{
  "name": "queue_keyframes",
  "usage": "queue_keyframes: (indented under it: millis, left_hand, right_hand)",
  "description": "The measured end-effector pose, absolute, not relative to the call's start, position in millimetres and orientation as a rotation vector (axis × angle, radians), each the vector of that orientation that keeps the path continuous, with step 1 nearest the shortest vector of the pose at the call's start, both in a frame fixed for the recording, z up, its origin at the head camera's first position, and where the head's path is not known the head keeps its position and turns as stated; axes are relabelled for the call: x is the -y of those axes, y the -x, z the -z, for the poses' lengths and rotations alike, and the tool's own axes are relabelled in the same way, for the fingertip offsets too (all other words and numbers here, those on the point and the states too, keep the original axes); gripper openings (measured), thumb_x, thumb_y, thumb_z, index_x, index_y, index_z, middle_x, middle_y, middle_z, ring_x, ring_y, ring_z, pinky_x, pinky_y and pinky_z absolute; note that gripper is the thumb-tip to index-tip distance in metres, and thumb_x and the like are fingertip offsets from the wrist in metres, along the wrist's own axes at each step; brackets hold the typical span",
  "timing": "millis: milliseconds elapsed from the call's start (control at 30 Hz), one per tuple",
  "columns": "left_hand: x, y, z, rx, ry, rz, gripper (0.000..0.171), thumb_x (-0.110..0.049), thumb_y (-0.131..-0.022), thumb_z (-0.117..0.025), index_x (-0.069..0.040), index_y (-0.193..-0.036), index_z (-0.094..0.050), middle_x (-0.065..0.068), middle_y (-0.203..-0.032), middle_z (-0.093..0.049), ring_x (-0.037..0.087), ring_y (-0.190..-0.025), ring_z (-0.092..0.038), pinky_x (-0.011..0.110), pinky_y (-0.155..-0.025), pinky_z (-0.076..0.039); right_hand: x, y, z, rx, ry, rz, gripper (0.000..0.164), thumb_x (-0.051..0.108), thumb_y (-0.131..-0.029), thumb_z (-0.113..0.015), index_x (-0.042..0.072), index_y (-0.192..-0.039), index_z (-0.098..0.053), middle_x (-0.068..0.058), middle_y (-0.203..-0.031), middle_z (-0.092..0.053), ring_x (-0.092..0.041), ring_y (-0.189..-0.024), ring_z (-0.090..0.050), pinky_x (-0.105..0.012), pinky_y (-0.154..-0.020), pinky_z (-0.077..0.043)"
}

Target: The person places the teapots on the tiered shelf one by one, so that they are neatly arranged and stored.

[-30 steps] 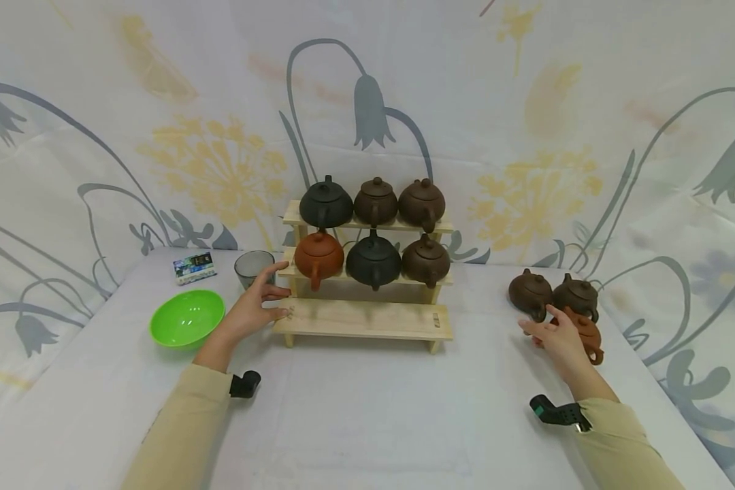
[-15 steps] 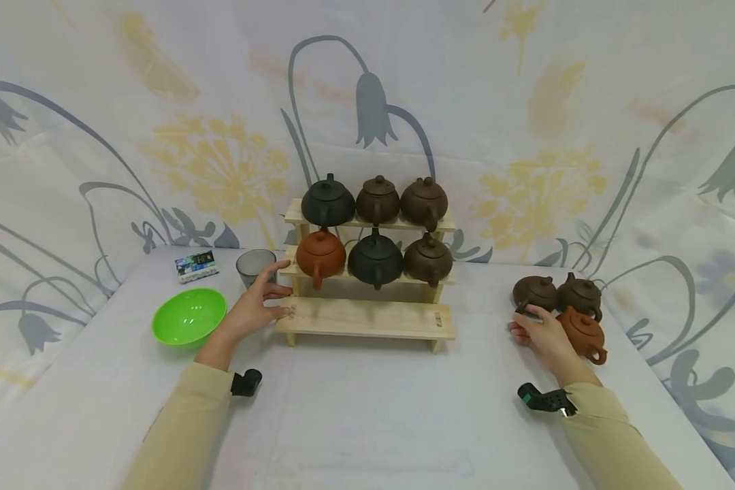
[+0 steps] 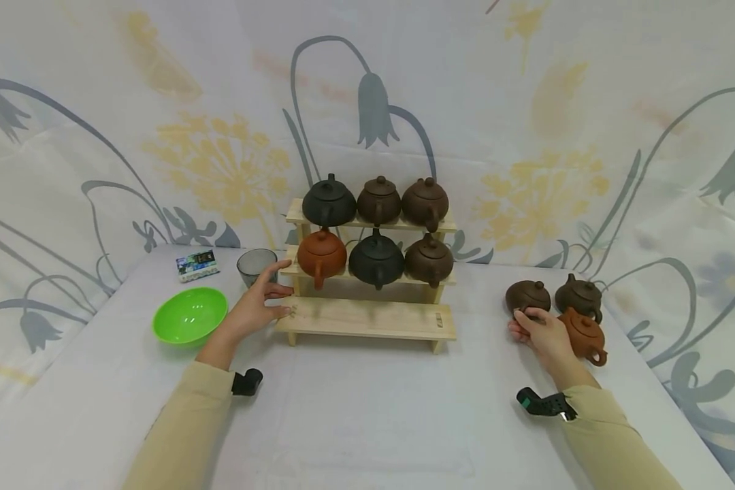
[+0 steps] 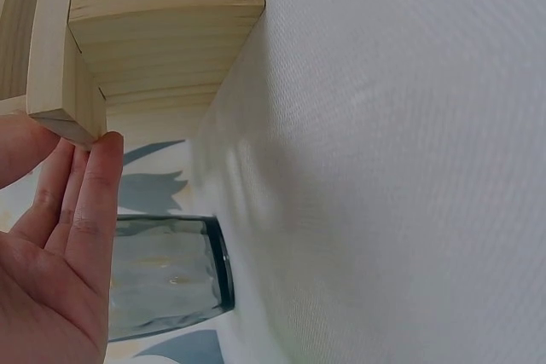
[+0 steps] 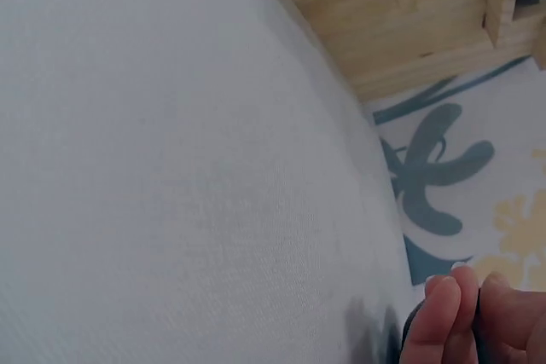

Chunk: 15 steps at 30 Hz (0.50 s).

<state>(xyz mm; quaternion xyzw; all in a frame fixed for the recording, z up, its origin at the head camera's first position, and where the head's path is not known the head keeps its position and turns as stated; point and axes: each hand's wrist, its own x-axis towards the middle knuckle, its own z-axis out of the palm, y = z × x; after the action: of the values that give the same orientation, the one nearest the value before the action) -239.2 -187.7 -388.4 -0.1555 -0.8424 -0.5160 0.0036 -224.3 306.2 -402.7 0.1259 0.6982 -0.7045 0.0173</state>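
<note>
In the head view my right hand (image 3: 542, 333) pinches the handle of a dark brown teapot (image 3: 527, 295) on the right side of the table. Thumb and fingertips (image 5: 439, 309) meet on a dark part, mostly hidden in the right wrist view. Close by stand another dark brown teapot (image 3: 578, 294) and an orange-brown teapot (image 3: 582, 332). My left hand (image 3: 252, 311) holds the left end of a three-step wooden stand (image 3: 361, 318). In the left wrist view its thumb and fingers (image 4: 98, 189) lie on either side of a board end (image 4: 64, 83).
Three teapots, including a black one (image 3: 329, 204), line the stand's top step. The middle step carries an orange-brown teapot (image 3: 321, 252), a black one (image 3: 376, 258) and a brown one (image 3: 429, 258). A grey glass (image 3: 254, 262), green bowl (image 3: 186, 316) and small printed box (image 3: 197, 265) stand left.
My right hand has moved left and taken hold of the nearest brown teapot's handle. That teapot has turned and shifted slightly left, away from its neighbours. My left hand stays at the stand.
</note>
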Motion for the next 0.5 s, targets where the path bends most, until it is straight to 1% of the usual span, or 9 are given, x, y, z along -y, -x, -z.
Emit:
queue_keyframes:
  millis: [67,200,267,500]
  left_hand:
    - [187.5,239.3,388.3,2.639,0.486,1.614,0.082,0.014,-0.080,-0.063,-0.012,-0.146,-0.022,0.029,-0.115,-0.055,0.042,-0.112,-0.050,0.053,-0.095,-0.040]
    - [187.5,238.9,388.0,2.648,0.480,1.609,0.082,0.015,-0.080,-0.062,-0.012,-0.146,-0.022,0.029,-0.115,-0.055,0.042,-0.112,-0.050,0.052,-0.094,-0.041]
    - [187.4,238.6,387.7,2.648,0.486,1.611,0.082,0.015,-0.080,-0.062,-0.012,-0.146,-0.021,0.029,-0.115,-0.055,0.042,-0.112,-0.050,0.052,-0.094,-0.041]
    - [187.0,238.2,387.1,2.652,0.493,1.606,0.082,0.015,-0.081,-0.062,-0.012,-0.146,-0.021,0.029,-0.115,-0.055,0.042,-0.112,-0.049,0.050,-0.091,-0.044]
  right_hand:
    - [-303.2,220.9,401.6,-2.226,-0.372,2.152,0.031,0.008,-0.095,-0.052,-0.007,-0.116,-0.036,0.008,-0.070,-0.064,-0.003,-0.065,-0.062,-0.019,-0.065,-0.052]
    - [-294.7,213.1,397.6,-2.305,-0.331,2.083,0.040,0.010,-0.094,-0.054,-0.013,-0.122,-0.034,0.009,-0.073,-0.063,-0.002,-0.067,-0.062,-0.018,-0.066,-0.052]
    - [-289.0,208.6,393.6,-2.319,-0.312,2.073,0.041,0.009,-0.094,-0.055,-0.013,-0.121,-0.035,0.009,-0.075,-0.064,-0.002,-0.068,-0.062,-0.018,-0.067,-0.052]
    - [-267.6,190.6,376.5,-2.445,-0.228,1.987,0.035,0.013,-0.091,-0.060,-0.011,-0.111,-0.045,0.007,-0.079,-0.065,-0.005,-0.070,-0.063,-0.019,-0.068,-0.052]
